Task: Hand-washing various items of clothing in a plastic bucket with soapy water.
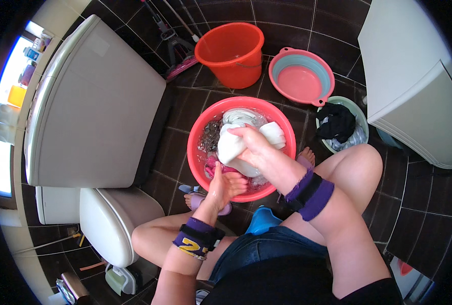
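Observation:
A pink plastic basin (194,131) of water stands on the floor between the feet. White wet cloth (229,146) is bunched in my right hand (253,146), lifted at the middle of the basin, with more pale cloth around and under it. My left hand (226,186) is over the near left part of the rim, palm up, fingers apart, holding nothing. Bright pink cloth (211,166) lies in the water just beyond it, and a dark patterned item (210,134) shows at the basin's left side. A purple band is around each forearm.
Behind the basin stand an orange-red bucket (229,57) and a pink and grey basin (302,76). A pale green tub (357,108) at right holds black and grey clothes (336,121). A white appliance (100,103) and toilet (105,228) are at left, a white cabinet-like unit (413,76) at right.

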The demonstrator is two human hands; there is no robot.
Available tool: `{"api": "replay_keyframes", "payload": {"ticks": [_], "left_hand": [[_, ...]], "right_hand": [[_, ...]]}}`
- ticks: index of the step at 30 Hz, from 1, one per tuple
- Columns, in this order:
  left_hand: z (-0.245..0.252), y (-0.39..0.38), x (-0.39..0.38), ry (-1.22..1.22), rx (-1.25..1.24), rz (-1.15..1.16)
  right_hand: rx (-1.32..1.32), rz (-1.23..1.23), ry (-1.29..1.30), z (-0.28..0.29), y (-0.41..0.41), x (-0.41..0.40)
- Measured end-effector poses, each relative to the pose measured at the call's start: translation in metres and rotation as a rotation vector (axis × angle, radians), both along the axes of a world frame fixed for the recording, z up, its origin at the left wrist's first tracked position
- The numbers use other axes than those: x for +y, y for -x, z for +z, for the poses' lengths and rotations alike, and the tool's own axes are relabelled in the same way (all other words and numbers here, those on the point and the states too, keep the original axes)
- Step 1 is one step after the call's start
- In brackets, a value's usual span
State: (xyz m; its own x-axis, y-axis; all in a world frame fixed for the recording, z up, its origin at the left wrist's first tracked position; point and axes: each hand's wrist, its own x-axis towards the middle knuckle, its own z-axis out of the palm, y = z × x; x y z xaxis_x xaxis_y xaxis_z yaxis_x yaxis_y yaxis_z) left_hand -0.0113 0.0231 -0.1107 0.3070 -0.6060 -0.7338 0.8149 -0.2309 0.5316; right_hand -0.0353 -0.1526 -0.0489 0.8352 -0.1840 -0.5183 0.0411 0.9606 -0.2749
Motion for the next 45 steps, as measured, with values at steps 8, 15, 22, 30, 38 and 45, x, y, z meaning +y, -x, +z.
{"api": "replay_keyframes", "payload": {"ticks": [8,15,22,30,38,45], "left_hand": [[0.008,0.030,-0.042,0.705,0.074,0.130],[0.020,0.019,-0.067,0.709,0.101,0.389],[0.046,-0.024,-0.075,0.180,-0.490,0.023],[0.029,-0.032,-0.085,-0.478,-1.329,-0.445],[0.025,-0.026,-0.088,-0.832,-1.321,-0.803],[0.037,-0.049,-0.051,-0.221,-0.932,-0.241]], "right_hand": [[-0.080,-0.250,-0.352,0.028,0.049,0.056],[-0.305,-0.095,-0.350,0.013,0.109,0.054],[0.153,0.214,0.708,-0.017,0.091,0.039],[0.205,0.509,1.410,-0.029,0.075,0.042],[0.225,0.502,1.144,-0.055,0.064,0.055],[-0.125,0.437,-0.168,-0.060,0.060,0.028]]}}
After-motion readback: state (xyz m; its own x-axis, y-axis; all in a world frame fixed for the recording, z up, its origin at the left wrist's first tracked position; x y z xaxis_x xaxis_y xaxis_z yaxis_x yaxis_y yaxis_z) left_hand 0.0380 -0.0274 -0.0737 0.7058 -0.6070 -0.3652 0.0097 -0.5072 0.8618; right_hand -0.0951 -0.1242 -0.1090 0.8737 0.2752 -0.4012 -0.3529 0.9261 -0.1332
